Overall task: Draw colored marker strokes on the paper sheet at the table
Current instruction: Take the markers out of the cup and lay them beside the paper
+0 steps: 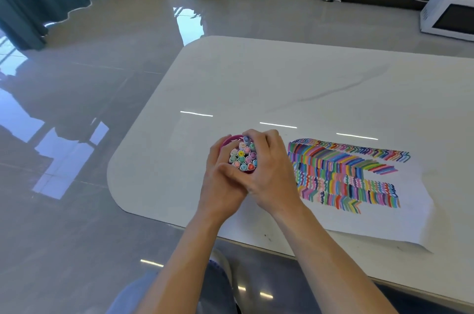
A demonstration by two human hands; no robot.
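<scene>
**Q:** Head view: where were the task items located?

**A:** The white paper sheet (415, 200) lay flat on the glossy white table (230, 82), to the right of both hands. It carried rows of coloured marker strokes (346, 172). The pink round plastic cup (230, 139) stood just beside the sheet's left edge, packed with upright pastel-capped markers (242, 159).

**Q:** State of each hand?

**A:** The left hand (223, 180) was curled round the cup's near-left wall, probably to steady it against tipping. The right hand (269, 172) was curled over the far-right rim, fingertips at a blue-capped marker (246, 138) standing proud of the rest. Whether it pinched that marker or only gripped the cup could not be told.

**Q:** Step in hand?

**A:** Probably marker selection. No marker was at the paper.
</scene>
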